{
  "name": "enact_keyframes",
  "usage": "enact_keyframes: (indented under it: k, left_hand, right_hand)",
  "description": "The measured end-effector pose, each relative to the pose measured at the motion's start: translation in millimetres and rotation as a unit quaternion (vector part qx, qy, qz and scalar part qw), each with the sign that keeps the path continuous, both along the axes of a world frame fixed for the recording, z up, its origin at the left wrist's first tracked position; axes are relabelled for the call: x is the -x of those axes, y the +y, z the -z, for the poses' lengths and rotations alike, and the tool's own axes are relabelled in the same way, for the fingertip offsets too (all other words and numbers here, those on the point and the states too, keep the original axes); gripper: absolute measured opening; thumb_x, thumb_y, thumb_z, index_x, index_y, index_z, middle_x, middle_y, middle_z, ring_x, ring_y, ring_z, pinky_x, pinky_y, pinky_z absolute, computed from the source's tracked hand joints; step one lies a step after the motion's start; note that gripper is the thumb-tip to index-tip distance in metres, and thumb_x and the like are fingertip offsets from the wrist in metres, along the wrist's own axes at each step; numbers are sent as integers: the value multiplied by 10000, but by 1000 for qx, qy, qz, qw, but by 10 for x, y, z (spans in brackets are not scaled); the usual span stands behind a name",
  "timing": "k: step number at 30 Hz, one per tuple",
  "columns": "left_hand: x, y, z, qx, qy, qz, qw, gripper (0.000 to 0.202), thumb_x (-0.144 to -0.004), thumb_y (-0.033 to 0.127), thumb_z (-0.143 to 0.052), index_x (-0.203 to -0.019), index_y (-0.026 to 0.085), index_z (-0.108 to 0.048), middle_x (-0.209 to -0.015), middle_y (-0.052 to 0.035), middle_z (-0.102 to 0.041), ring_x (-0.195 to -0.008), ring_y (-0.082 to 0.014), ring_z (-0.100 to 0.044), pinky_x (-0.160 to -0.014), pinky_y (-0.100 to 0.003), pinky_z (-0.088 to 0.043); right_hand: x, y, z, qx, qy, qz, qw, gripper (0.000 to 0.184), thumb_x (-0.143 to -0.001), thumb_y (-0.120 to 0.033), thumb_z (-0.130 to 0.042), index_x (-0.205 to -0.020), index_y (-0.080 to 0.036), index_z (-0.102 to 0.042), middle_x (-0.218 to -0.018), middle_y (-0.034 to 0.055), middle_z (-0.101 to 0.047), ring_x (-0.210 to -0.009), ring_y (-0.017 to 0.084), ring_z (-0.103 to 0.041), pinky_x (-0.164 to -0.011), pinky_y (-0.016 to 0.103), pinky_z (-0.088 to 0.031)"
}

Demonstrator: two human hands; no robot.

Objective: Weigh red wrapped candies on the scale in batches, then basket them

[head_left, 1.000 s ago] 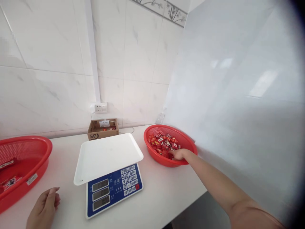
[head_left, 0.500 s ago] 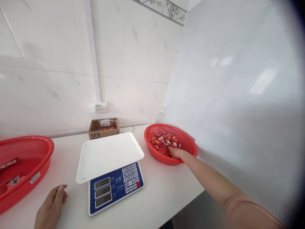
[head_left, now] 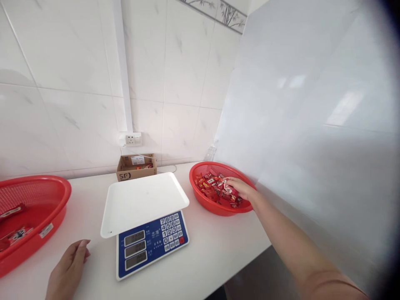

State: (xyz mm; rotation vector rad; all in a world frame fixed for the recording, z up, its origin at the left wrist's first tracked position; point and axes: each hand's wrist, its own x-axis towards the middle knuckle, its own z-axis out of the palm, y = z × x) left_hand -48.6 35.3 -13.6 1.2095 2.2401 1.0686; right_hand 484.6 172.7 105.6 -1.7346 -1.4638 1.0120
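Note:
My right hand (head_left: 240,188) is inside the right red plastic basket (head_left: 212,204), its fingers closed on a red snack packet (head_left: 230,188) with white print. More small red wrapped packets (head_left: 211,193) lie beneath and beside it. My left hand (head_left: 69,266) rests on the white table, left of the scale, with fingers curled and thumb on top; nothing shows in it. Between the hands stands a digital scale (head_left: 153,246) with a blue keypad panel. Its white pan (head_left: 145,204) bears no packet.
At the left edge, another red basket (head_left: 54,208) holds a few red packages. Behind the scale, a small cardboard box (head_left: 136,174) with some wrapped items stands by the wall, below a socket (head_left: 133,139). A clear plastic item (head_left: 210,152) is in the corner.
My right hand has come up from deep among the packets and shifted slightly right, now with a red packet in its fingers. My left hand has stayed nearly still.

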Motion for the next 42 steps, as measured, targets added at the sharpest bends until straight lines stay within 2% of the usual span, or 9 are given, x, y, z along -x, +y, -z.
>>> enact_keyframes:
  k: [6, 11, 16, 22, 26, 32, 37, 40, 42]
  left_hand:
    - [-35, -24, -71, 32, -32, 12, 999, 377, -766, 543, -338, -929, 260, -524, -819, -7, -595, -803, -207, -604, -745, -345, -456]
    - [-29, -40, -42, 20, -23, 19, 999, 388, -772, 555, -325, -935, 265, -526, -829, -7, -599, -812, -199, -601, -720, -320, -453]
    - [-70, -51, -95, 17, -12, 14, 1000, 378, -770, 547, -335, -908, 260, -539, -791, -2, -607, -779, -192, -606, -680, -298, -452]
    - [-118, -64, -185, 22, -5, 6, 1000, 353, -765, 515, -354, -888, 248, -549, -760, -3, -615, -748, -189, -603, -666, -289, -449]
    - [-127, -86, -195, 14, -7, 10, 1000, 362, -762, 526, -357, -882, 245, -550, -759, -5, -615, -752, -190, -601, -678, -292, -451]
    - [-139, -85, -187, 8, -25, 9, 1000, 377, -749, 539, -366, -882, 242, -556, -739, -2, -609, -739, -187, -597, -680, -291, -449]
    - [-152, -102, -198, 10, -28, 10, 1000, 385, -750, 544, -362, -889, 241, -555, -747, -3, -606, -751, -186, -594, -695, -292, -444]
    - [-162, -113, -212, 10, -26, 6, 1000, 384, -749, 536, -363, -890, 235, -556, -751, -8, -611, -752, -190, -593, -695, -297, -444]
    - [-161, -112, -214, 13, -27, 7, 1000, 381, -751, 533, -363, -891, 235, -555, -757, -10, -613, -754, -192, -593, -693, -298, -446]
  right_hand:
    - [140, 26, -59, 1, 189, 65, 980, 283, -692, -157, -577, -966, -224, -552, -780, 7, -645, -661, 129, -625, -592, 245, -522]
    - [307, 23, -124, -2, 197, 81, 977, 398, -713, -108, -521, -1079, -264, -493, -813, 9, -633, -624, 130, -628, -537, 243, -523]
    - [799, -99, -329, -3, 207, -12, 978, 446, -730, -169, -552, -1149, -309, -487, -956, 7, -647, -710, 130, -642, -553, 211, -520]
    - [1668, -123, -372, 74, 237, -223, 943, 623, -750, -176, -536, -1329, -266, -326, -856, 31, -666, -686, 157, -656, -520, 230, -496]
    - [1988, -35, -247, 59, 150, -211, 964, 729, -731, -164, -558, -1385, -224, -242, -798, 24, -651, -675, 152, -636, -539, 234, -490]
    - [2209, -22, -121, -1, 170, -211, 962, 510, -773, -250, -565, -1260, -191, -427, -924, 50, -635, -782, 124, -598, -720, 256, -502]
    - [2343, -45, -120, -31, 197, -264, 944, 621, -789, -398, -578, -1341, -238, -342, -1326, 109, -457, -1161, 174, -477, -964, 346, -391]
    - [2158, 63, -137, -107, 132, -243, 955, 615, -792, -407, -568, -1343, -254, -341, -1398, 99, -383, -1270, 181, -367, -1030, 364, -309]
    - [1854, 178, -131, -159, 50, -199, 966, 585, -798, -394, -556, -1332, -251, -365, -1387, 89, -403, -1279, 190, -355, -1042, 369, -286]
